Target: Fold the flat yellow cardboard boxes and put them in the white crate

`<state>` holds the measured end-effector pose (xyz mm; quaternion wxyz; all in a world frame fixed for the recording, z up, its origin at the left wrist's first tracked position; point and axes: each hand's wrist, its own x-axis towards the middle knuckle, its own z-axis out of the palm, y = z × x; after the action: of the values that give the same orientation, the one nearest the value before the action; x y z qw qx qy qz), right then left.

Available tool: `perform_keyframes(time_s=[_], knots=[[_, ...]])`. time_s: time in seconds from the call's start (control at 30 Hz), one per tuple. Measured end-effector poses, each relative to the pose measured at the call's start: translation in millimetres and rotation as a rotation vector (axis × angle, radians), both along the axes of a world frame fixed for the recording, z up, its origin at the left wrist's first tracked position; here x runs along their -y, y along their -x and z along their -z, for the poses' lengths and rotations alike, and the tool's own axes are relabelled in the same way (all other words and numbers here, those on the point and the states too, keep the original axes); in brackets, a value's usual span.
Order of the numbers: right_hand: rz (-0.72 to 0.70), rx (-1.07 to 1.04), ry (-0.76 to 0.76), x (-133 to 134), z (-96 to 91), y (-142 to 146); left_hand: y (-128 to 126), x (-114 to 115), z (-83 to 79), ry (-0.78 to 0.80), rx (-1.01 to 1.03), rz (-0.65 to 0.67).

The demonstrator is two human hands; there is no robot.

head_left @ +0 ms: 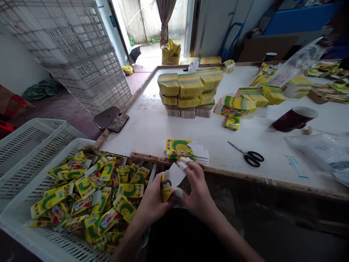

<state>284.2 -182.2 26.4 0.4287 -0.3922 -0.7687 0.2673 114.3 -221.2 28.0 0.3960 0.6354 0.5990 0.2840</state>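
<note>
Here at the near edge, both hands are on one small job: the left hand [156, 198] has its fingers curled closed around a yellow carton [167, 192], gripping its left side, white flap standing up. Opposite, the right hand [196, 185] is part open, thumb and fingers spread at the carton's right side, white coverings on the tips; the thumb is down by the yellow body, the forefinger up near the flap, and whether they pinch it I can't tell. The carton sits just in front of the table edge. To the left, a white crate [16, 222] is heaped with folded cartons [92, 196]. Just beyond the right fingers, a stack of flat cartons [181, 149] lies at the table's rim, with black-handled scissors [249, 156] off right. Farther back, bundled cartons [189, 91] rise in tiers, and way out in the doorway, a yellow sack [171, 54].
</note>
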Motion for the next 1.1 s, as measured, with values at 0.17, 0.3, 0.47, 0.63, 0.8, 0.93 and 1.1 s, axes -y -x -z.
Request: perform_keyframes(time_s=[0.17, 0.3, 0.47, 0.63, 0.8, 0.93, 1.1], knots=[[-0.137, -0.437, 0.772, -1, 10.3, 6, -21, 8, 12.3, -0.157, -0.135, -0.082], [-0.211, -0.585, 0.997, 0, 16.0, 13, -24, 8, 15.8, -0.315, -0.100, -0.083], [-0.297, -0.398, 0.646, 3, 17.8, 10, -19, 3, 20.2, -0.261, 0.002, -0.115], [-0.301, -0.151, 0.329, 6, 19.3, 6, -15, 1, 31.2, -0.315, -0.005, -0.193], [-0.260, -0.011, 0.252, -3, 26.8, -1, -1, 0, 24.4, -0.213, -0.089, -0.187], [-0.359, 0.126, 0.310, -11, 23.1, -9, 11, -3, 8.5, -0.146, -0.135, -0.102], [-0.415, 0.056, 0.341, -18, 11.0, -15, 15, -8, -2.2, -0.121, -0.128, -0.017]])
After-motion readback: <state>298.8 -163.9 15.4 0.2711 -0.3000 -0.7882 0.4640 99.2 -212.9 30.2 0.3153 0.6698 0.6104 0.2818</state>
